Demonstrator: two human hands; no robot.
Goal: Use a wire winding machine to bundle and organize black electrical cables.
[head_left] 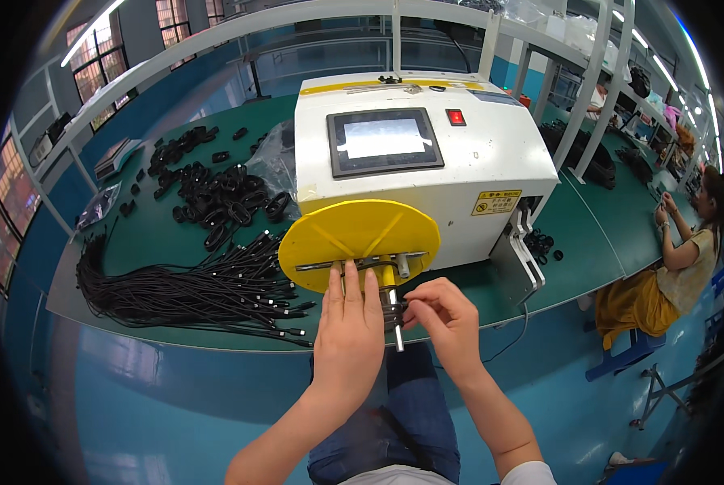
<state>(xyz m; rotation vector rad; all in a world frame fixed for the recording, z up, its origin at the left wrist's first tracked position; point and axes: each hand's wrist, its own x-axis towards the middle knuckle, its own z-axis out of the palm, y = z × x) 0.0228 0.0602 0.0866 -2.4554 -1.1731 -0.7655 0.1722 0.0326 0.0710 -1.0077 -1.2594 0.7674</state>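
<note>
A white winding machine (451,174) stands in front of me, a yellow disc (362,226) on its near side. My left hand (348,327) is open, fingers stretched out, its tips at the lower part of the disc by a metal bar. A black cable (393,309) loops around the metal post (399,338) that sticks out from the disc toward me. Just right of that post, my right hand (449,319) pinches the cable between thumb and fingers. The cable's ends are hidden by my hands.
A bundle of black cables (184,283) with pale plugs lies on the green table (257,113) at left. Beyond it are many coiled cables (216,194) and a clear plastic bag (275,166). A person (693,234) sits working at far right. Shelf posts (596,97) rise behind the machine.
</note>
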